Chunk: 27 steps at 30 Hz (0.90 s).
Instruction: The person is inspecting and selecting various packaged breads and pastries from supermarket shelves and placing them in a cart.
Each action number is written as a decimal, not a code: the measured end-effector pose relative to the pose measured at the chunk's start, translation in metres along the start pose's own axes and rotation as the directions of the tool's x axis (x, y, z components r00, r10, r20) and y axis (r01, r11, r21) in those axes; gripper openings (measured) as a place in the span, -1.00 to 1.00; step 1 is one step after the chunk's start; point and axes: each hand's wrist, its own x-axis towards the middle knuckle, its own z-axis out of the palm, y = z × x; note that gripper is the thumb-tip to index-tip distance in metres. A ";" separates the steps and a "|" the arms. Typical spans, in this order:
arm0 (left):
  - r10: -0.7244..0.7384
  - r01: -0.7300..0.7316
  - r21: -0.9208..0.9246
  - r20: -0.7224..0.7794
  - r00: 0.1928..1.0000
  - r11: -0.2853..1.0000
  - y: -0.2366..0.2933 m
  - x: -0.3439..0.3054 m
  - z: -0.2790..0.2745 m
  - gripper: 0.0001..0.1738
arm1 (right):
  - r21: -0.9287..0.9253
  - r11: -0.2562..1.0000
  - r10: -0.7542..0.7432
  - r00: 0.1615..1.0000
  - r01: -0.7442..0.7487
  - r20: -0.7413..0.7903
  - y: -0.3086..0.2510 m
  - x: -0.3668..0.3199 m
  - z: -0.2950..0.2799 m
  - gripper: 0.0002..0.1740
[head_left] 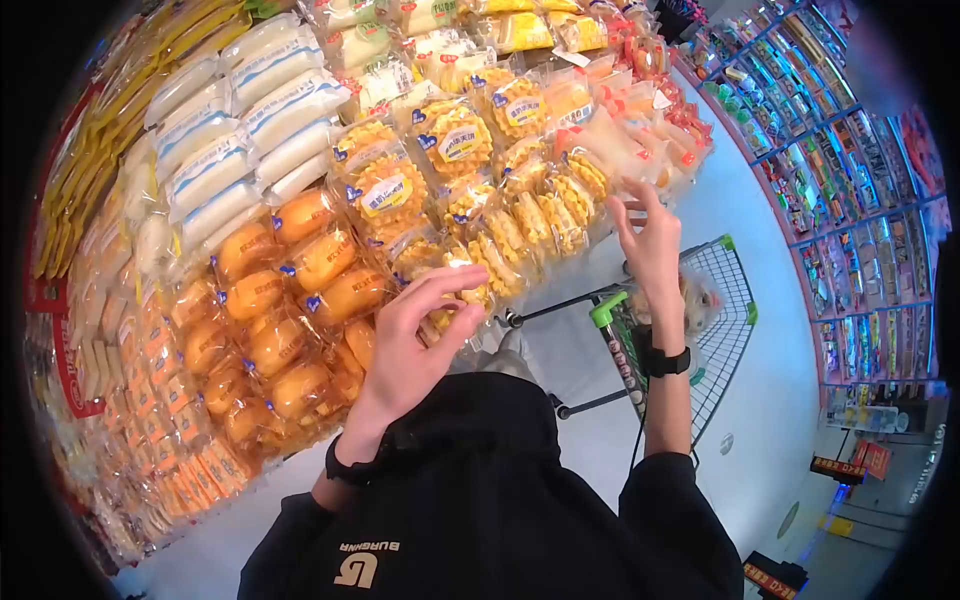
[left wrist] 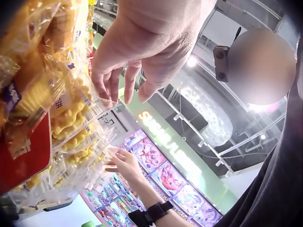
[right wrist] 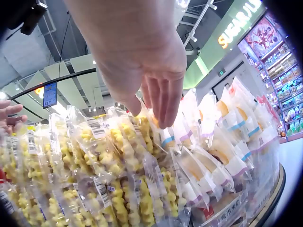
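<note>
My left hand (head_left: 420, 335) hovers over the near edge of the display, beside plastic-wrapped yellow waffles (head_left: 510, 235). Its fingers are loosely bent, thumb apart, and in the left wrist view the fingertips (left wrist: 106, 85) are right at the clear edge of a wrapper. Farther right, my right hand (head_left: 652, 240) reaches to the corner of the waffle rows. In the right wrist view its fingers (right wrist: 163, 104) point down, mostly straight, between the waffle packs (right wrist: 128, 146) and white-wrapped breads (right wrist: 203, 165). Neither hand shows a pack in its grip.
Bagged orange-brown buns (head_left: 275, 340) fill the display on the left, with long white packs (head_left: 290, 100) behind them. A shopping cart (head_left: 735, 300) with green corners stands beyond the right forearm. Stocked shelves (head_left: 850, 180) line the far right.
</note>
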 end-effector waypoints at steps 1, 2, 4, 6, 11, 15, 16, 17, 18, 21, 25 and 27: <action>-0.001 0.000 -0.018 -0.029 1.000 1.000 -0.001 0.000 0.002 -0.70 | 0.001 1.000 -0.011 0.997 0.011 -0.077 -0.011 -0.001 -0.003 -0.79; -0.004 0.002 -0.036 -0.059 0.998 0.999 -0.002 0.000 0.002 -0.71 | 0.001 1.000 -0.021 0.988 0.022 -0.151 -0.021 -0.002 -0.005 -0.79; -0.010 0.011 0.011 -0.035 0.999 1.000 -0.002 -0.001 0.001 -0.71 | 0.018 0.997 -0.079 0.991 0.081 -0.107 -0.041 -0.010 -0.009 -0.81; 0.005 -0.002 0.097 -0.029 1.000 0.995 0.001 -0.002 0.000 -0.70 | 0.087 0.992 -0.088 0.996 0.087 0.002 -0.059 -0.022 -0.006 -0.82; 0.257 -0.244 0.473 0.039 0.966 0.846 0.000 -0.001 0.004 -0.66 | 0.013 0.985 -0.171 0.978 0.171 0.118 -0.091 -0.049 0.017 -0.76; 0.294 -0.370 0.649 0.228 0.928 0.664 0.005 0.002 0.013 -0.57 | -0.084 0.987 -0.122 0.981 0.136 0.153 -0.088 -0.050 0.027 -0.72; 0.286 -0.387 0.666 0.262 0.922 0.638 0.005 0.004 0.017 -0.54 | -0.104 0.986 -0.115 0.982 0.132 0.153 -0.089 -0.048 0.028 -0.71; 0.276 -0.403 0.682 0.294 0.915 0.610 0.006 0.006 0.019 -0.52 | -0.124 0.984 -0.108 0.982 0.128 0.153 -0.091 -0.047 0.029 -0.70; 0.240 -0.417 0.714 0.342 0.909 0.562 0.003 0.007 0.022 -0.39 | -0.145 0.982 -0.100 0.983 0.122 0.152 -0.093 -0.047 0.030 -0.70; 0.218 -0.393 0.753 0.327 0.920 0.528 0.003 0.010 0.029 -0.29 | -0.200 0.957 -0.198 0.976 0.212 0.089 -0.084 -0.048 0.038 -0.74; 0.219 -0.357 0.750 0.282 0.934 0.556 0.002 0.013 0.032 -0.23 | -0.164 0.954 -0.237 0.966 0.251 0.101 -0.079 -0.045 0.036 -0.81; 0.219 -0.376 0.763 0.305 0.927 0.526 -0.005 0.013 0.032 -0.25 | -0.139 0.951 -0.269 0.960 0.278 0.081 -0.084 -0.040 0.029 -0.84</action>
